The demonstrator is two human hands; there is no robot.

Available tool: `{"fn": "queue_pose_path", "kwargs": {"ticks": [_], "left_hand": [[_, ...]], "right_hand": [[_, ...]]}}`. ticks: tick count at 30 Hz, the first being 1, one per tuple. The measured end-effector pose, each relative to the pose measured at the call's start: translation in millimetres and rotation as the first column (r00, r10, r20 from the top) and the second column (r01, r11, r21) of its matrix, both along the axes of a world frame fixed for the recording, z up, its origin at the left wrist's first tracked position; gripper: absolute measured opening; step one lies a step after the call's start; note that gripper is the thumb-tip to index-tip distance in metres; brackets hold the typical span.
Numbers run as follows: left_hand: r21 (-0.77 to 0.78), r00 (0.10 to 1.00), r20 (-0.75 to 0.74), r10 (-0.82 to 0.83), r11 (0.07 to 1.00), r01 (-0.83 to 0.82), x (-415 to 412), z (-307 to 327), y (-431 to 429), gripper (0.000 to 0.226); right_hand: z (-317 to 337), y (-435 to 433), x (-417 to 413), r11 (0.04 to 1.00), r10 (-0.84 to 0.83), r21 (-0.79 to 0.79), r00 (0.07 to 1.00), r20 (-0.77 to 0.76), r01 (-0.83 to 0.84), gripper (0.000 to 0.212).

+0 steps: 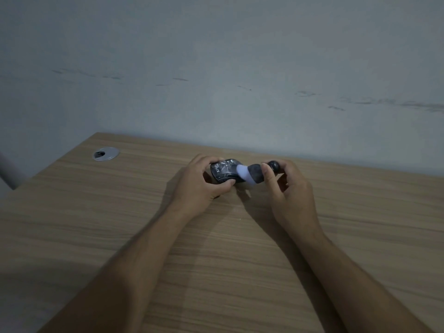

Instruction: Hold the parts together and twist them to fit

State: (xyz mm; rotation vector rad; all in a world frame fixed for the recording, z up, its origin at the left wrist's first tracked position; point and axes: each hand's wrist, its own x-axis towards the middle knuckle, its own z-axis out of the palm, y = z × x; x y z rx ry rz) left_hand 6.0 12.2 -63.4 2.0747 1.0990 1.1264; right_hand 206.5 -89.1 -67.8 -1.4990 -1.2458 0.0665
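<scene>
- A person's two bare forearms reached forward over a wood-grain bench (240,260) toward a pale, scuffed wall (216,68).
- The left hand (204,186) gripped a dark computer mouse (224,173) with worn, mottled markings; its fingers curled over the far side and the thumb pressed the near side.
- The mouse sat near the back edge of the bench, just in front of the wall. Whether it rested on the surface or was lifted slightly could not be told.
- The right hand (288,188) pinched a small dark brush-like tool (258,175) between thumb and fingers; its other fingers were loosely curled.
- The tool had a round dark knob at the right end and a pale lavender tip at the left end, touching the mouse's right side.
- The mouse's long axis ran roughly left to right, tilted a little away from the viewer on the left.
- The tool's long axis lay nearly in line with it, its pale tip pointing left into the mouse.
- Judged from this, the step in hand was cleaning the mouse's shell.
- The next move would seem to call for a steady left-hand hold and short, light strokes.
- A round metal cable grommet (106,154) was set in the bench at far left.
</scene>
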Motion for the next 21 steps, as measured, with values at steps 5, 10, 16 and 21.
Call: {"fn": "queue_pose_path", "kwargs": {"ticks": [5,10,16,21], "left_hand": [[0.01,0.999,0.0,-0.053,0.999,0.053,0,-1,0,0.057],[0.034,0.997,-0.024,-0.079,0.996,0.08,1,-2,1,0.06],[0.01,0.996,-0.018,-0.086,0.996,0.086,0,-1,-1,0.059],[0.011,0.996,0.005,-0.087,0.996,0.087,0,-2,1,0.057]], "right_hand": [[4,-2,2,0.998,-0.05,0.047,0.999,-0.019,0.051,0.017],[6,-2,-6,0.998,0.027,0.061,0.994,0.108,-0.034,0.02],[0,1,6,0.994,-0.109,0.011,0.99,0.092,0.108,0.019],[7,-1,-2,0.996,-0.041,0.086,0.998,0.049,0.037,0.02]]}}
